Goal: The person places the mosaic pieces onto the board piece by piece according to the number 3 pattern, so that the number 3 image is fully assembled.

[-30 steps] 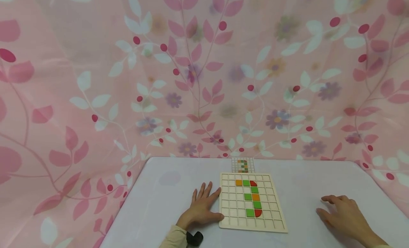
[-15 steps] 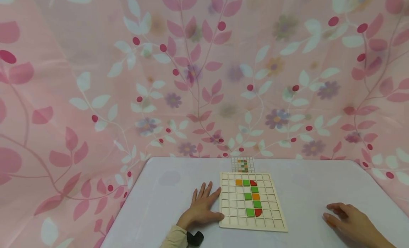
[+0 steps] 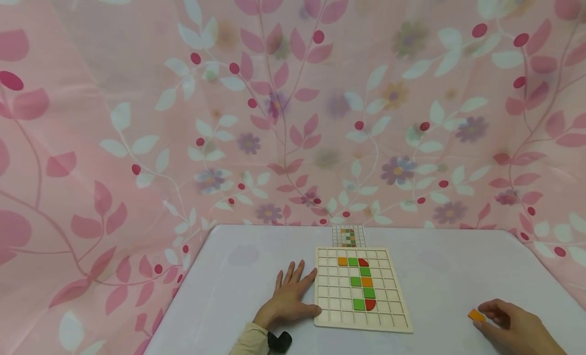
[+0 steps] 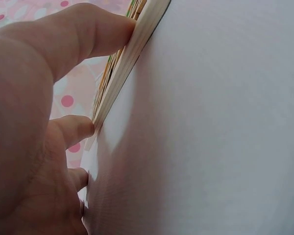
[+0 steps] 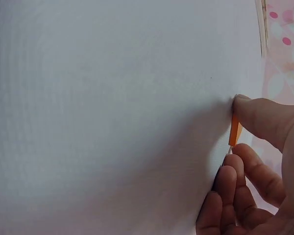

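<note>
A square wooden grid board [image 3: 331,314] lies on the table with green, orange and red tiles set in several of its cells. My left hand [image 3: 288,300] is spread flat at the board's left side, its thumb and index fingertip touching the edge; the left wrist view shows the same contact with the wooden rim [image 4: 132,54]. Off to the right of the board, my right hand [image 3: 515,324] pinches an orange square tile [image 3: 476,315] between thumb and index finger, low at the tabletop. In the right wrist view that orange tile [image 5: 234,128] is seen edge-on.
Behind the board lies a small card [image 3: 348,236] printed with a grid and coloured squares. The white table [image 3: 430,273] ends at the back against a pink floral curtain [image 3: 293,116]. A black object [image 3: 279,341] is at the left wrist.
My right hand has moved right and toward me, and an orange tile now shows plainly between its thumb and finger. My left hand and the board have stayed put.
</note>
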Demonstrator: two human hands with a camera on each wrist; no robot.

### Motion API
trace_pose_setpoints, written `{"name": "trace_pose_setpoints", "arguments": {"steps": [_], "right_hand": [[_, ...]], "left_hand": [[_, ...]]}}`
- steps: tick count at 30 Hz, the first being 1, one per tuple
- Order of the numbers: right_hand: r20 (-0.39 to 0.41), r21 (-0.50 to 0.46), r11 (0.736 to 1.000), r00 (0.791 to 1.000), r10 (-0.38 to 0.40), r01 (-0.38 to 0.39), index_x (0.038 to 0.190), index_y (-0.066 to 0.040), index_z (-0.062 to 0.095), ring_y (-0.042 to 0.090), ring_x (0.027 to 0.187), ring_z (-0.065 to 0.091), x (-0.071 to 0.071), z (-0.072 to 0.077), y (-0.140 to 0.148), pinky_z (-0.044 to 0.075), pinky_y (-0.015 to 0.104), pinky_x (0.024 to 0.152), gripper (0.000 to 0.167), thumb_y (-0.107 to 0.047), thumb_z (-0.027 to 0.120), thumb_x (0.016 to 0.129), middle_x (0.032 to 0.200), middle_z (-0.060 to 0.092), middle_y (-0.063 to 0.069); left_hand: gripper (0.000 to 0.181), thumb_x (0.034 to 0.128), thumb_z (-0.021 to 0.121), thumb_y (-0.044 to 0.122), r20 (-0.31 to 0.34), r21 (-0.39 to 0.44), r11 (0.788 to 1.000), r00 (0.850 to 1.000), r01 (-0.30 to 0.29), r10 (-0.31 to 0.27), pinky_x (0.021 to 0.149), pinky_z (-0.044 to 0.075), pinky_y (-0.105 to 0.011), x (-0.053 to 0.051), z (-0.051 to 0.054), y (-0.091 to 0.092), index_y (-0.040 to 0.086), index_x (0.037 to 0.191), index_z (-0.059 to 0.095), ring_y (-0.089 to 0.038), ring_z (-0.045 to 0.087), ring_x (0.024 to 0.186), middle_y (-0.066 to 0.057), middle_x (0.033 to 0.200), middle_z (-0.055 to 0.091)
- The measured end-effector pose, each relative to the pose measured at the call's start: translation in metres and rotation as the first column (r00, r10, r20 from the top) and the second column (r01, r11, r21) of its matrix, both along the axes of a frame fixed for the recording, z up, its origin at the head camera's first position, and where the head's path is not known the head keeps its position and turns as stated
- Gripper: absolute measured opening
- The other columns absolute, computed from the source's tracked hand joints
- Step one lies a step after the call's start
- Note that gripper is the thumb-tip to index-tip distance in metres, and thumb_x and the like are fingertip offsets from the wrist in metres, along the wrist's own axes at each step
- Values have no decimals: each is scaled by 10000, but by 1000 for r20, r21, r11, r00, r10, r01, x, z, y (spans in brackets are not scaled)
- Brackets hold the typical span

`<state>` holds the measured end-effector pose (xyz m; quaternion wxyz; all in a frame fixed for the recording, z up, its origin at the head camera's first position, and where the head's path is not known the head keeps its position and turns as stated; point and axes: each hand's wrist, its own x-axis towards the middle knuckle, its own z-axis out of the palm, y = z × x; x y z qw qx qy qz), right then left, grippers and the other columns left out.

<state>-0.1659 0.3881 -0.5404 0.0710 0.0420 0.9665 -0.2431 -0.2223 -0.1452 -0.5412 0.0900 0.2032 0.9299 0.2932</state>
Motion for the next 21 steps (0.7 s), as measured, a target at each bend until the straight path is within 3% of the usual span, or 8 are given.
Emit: {"name": "trace_pose_setpoints", "arguments": {"steps": [6, 15, 21], "right_hand": [[-8, 30, 999, 1000, -30, 30, 1089, 3, 725, 198, 847, 655, 0, 0, 2, 596, 453, 755, 629, -581, 813, 873, 956, 732, 12], [-112, 74, 997, 993, 32, -24, 1034, 22, 753, 186, 811, 664, 2, 0, 1, 560, 342, 686, 462, -402, 857, 881, 912, 729, 4], [-86, 49, 998, 995, 52, -48, 1080, 70, 719, 171, 816, 665, 0, -1, -4, 573, 341, 696, 470, -359, 825, 923, 931, 721, 5]], "left_hand": [[978, 838, 784, 531, -6, -28, 1000, 1000, -11, 11, 1264, -17, -716, -1, 0, 1, 211, 1667, 375, -438, 8, 1655, -175, 1787, 122], [977, 838, 775, 551, -7, 28, 1000, 1000, -1, 1, 1250, -71, -721, 0, -4, 0, 242, 1670, 367, -440, -30, 1654, -180, 1787, 111], [978, 836, 784, 554, -25, 12, 1000, 999, -22, 22, 1259, -50, -715, -2, -9, 0, 239, 1667, 375, -430, -15, 1657, -169, 1788, 119]]}}
